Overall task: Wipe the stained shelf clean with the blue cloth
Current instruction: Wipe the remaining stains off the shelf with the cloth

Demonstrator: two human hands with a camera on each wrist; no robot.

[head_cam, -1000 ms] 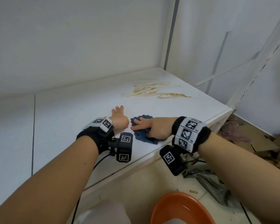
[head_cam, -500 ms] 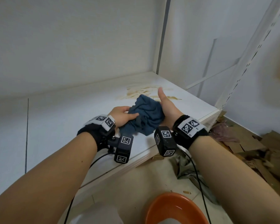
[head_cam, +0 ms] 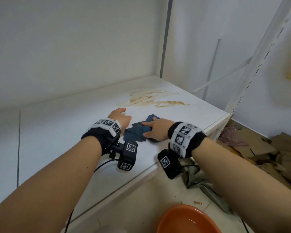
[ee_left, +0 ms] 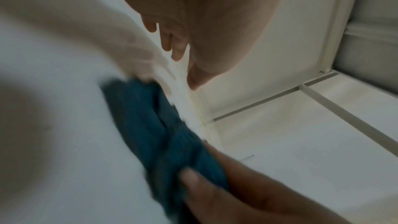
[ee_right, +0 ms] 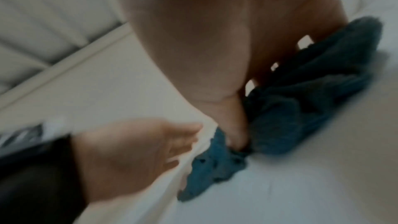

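Observation:
The blue cloth [head_cam: 134, 133] lies bunched on the white shelf [head_cam: 57, 132], near its front edge. My right hand [head_cam: 155, 129] lies on the cloth, bunching it between thumb and index finger; the left wrist view shows that thumb dug into the cloth [ee_left: 155, 125]. Just left of the cloth is my left hand [head_cam: 120, 117], its fingers [ee_left: 168, 43] straight and holding nothing. A brown smeared stain [head_cam: 149, 99] marks the shelf beyond both hands, towards the back right corner. In the right wrist view the cloth [ee_right: 301, 100] is blurred under my fingers.
White walls close the shelf at the back and right, with a grey upright [head_cam: 165, 36] in the corner. A perforated post [head_cam: 259, 56] stands at the front right corner. On the floor below are an orange basin [head_cam: 186, 219], a grey rag [head_cam: 195, 179] and cardboard scraps [head_cam: 259, 145].
Half a second ago both hands held the cloth lifted above the shelf. Now it is down on the shelf under my right hand, and my left hand has let go.

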